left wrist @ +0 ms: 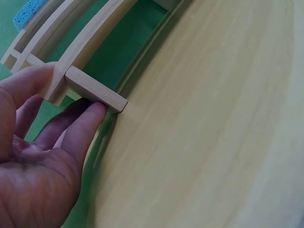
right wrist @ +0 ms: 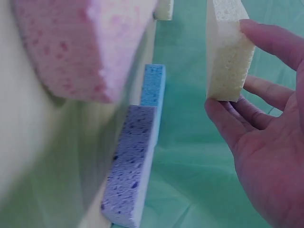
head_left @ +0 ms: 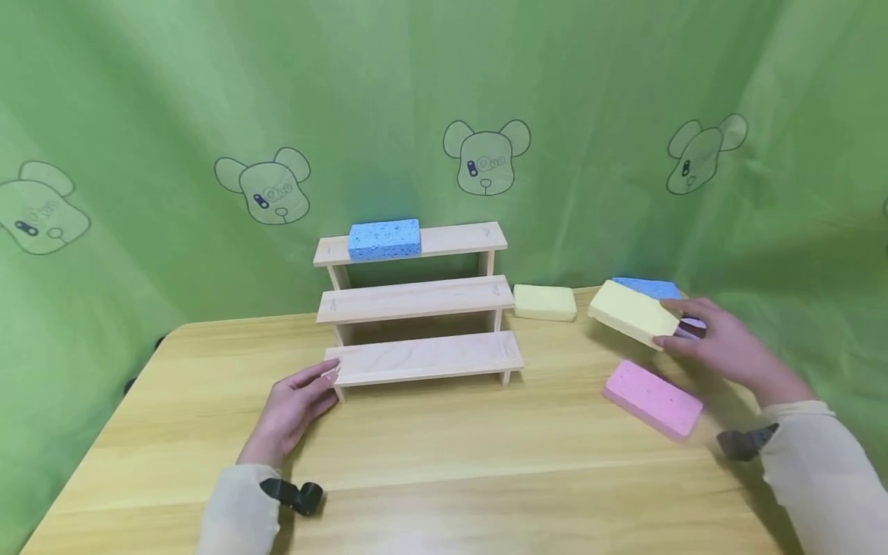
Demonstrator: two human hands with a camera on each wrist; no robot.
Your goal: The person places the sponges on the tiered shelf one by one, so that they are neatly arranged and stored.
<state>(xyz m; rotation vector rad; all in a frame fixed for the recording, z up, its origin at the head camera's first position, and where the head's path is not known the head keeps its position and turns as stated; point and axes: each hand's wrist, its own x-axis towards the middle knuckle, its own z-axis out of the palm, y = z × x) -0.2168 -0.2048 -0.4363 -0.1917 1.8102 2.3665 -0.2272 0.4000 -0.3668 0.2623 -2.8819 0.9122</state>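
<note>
Item 1: yellow sponge [head_left: 627,310], raised off the table, tilted, well apart from the wooden rack and to its right. Gripped near its right-hand end only; long left portion projecting free beyond the fingertips.

Item 2: right hand [head_left: 728,351], partly closed in a pinch across the width of the yellow sponge. Thumb on the near long side, fingers on the far long side; gap between palm and sponge, visible from the right wrist.

Item 3: left hand [head_left: 294,405], loosely bent about the left end of the lowest tier. Digits touching board end and leg of the rack, plain from the left wrist; firmness of hold impossible to tell.

Item 4: wooden rack [head_left: 416,299], pale, three stepped tiers, upright on the table.

Item 5: blue sponge [head_left: 384,239], lying on the top tier, left of centre.

Item 6: second yellow sponge [head_left: 544,303], flat on the table, just beside the right end of the rack.

Item 7: pink sponge [head_left: 654,399], on the table, nearer the wearer than the raised yellow one.

Item 8: purple sponge [right wrist: 130,166], below the right hand, mostly hidden from the head view; second blue sponge [head_left: 648,288] just beyond it.

Setting: wood-grain table [head_left: 451,462]; green curtain [head_left: 381,77] behind, printed with bear heads.
</note>
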